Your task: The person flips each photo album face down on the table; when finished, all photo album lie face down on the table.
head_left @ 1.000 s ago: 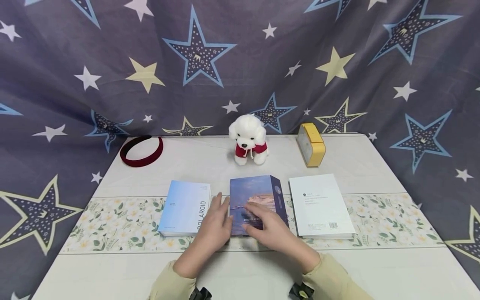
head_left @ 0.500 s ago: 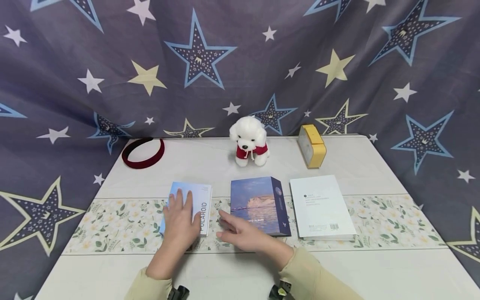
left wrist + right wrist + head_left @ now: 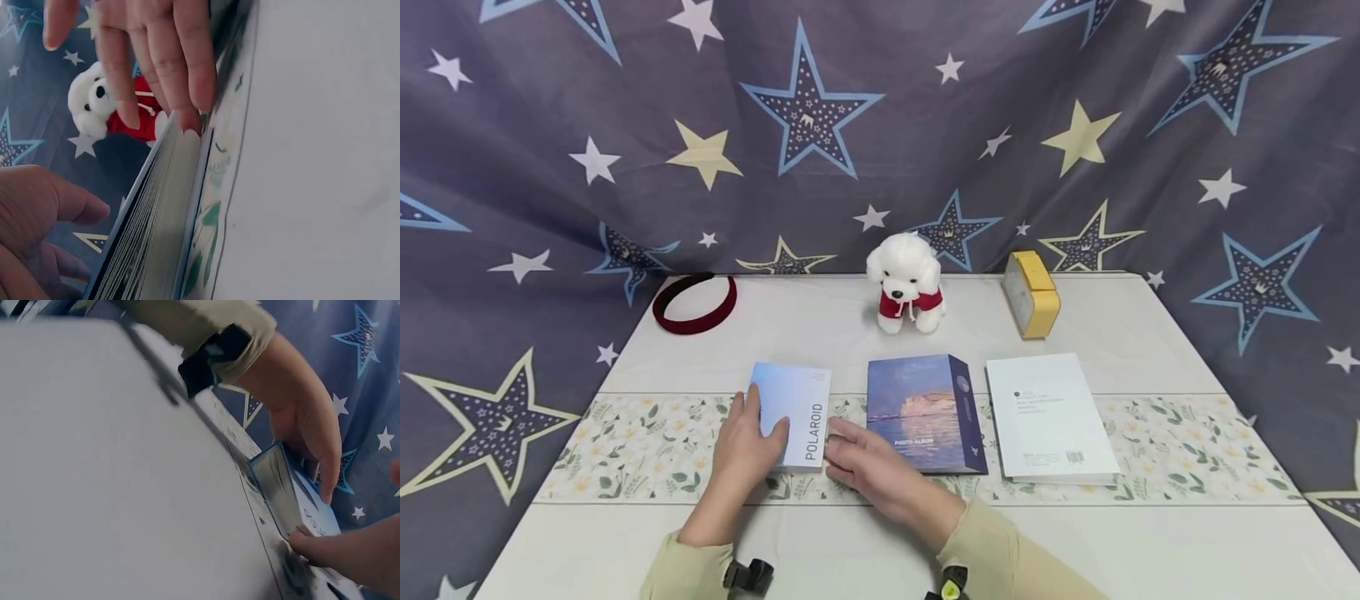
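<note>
A pale blue and white album (image 3: 793, 387) marked POLAROID lies flat on the patterned strip, page edges facing the person in the left wrist view. My left hand (image 3: 741, 450) is along its left side, thumb over the cover and fingers at the side, fairly straight. At the opposite edge, my right hand (image 3: 880, 475) has its extended fingers against the lower right corner. Seen from the right wrist, both hands flank the album (image 3: 278, 487). To the right lie a dark blue photo album (image 3: 917, 400) with a cliff picture and a white book (image 3: 1051, 417) with a barcode.
Along the back of the table (image 3: 820, 533) are a dark red headband (image 3: 696, 321), a white plush dog (image 3: 906, 279) in red clothing and a yellow box-shaped object (image 3: 1033, 296). A star-patterned curtain (image 3: 925, 150) hangs behind.
Both hands have moved left from the dark blue album. My left hand touched the POLAROID album's cover, then slid to its left side; my right hand came to its right edge.
</note>
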